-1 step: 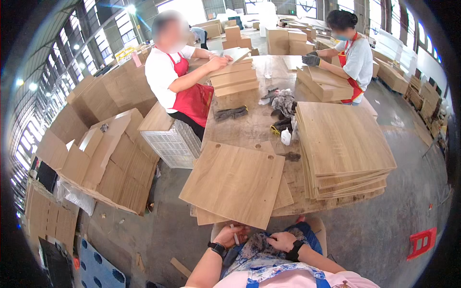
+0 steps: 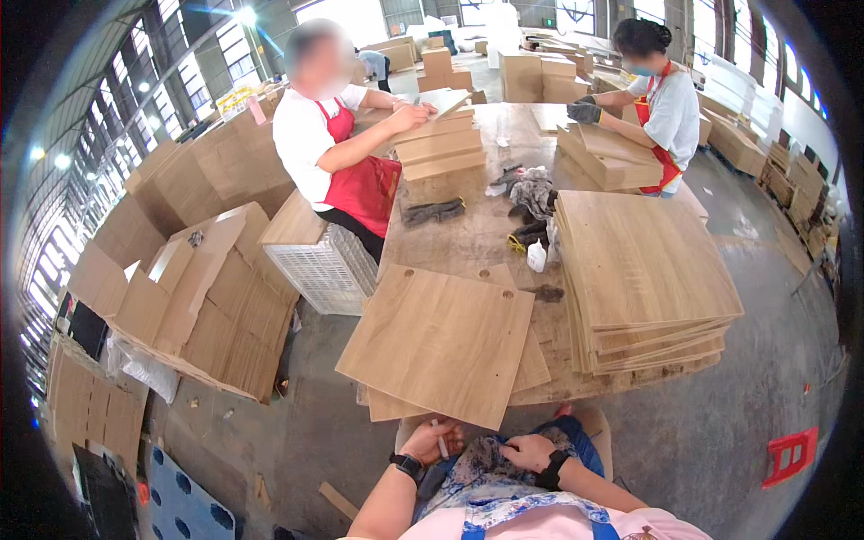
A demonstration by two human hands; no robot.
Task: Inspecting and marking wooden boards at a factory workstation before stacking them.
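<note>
The left hand [image 2: 427,443] is gripping a slim pale object [image 2: 442,447], fingers curled; the right hand [image 2: 531,453] is resting on patterned cloth [image 2: 477,466], its finger closure indeterminable. Beyond, a wooden panel [image 2: 436,346] is overhanging the worktop's [image 2: 450,247] near edge, toward the left corner, probably stiff, fairly heavy, best held by opposite edges.

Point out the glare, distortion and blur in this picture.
Head view: straight edges bow toward the dark rim; a lamp flares at upper left, and the window near the top is washed out; the head of the co-worker on the left is heavily blurred, while grain on the uppermost tilted board reads fairly clearly.
</note>
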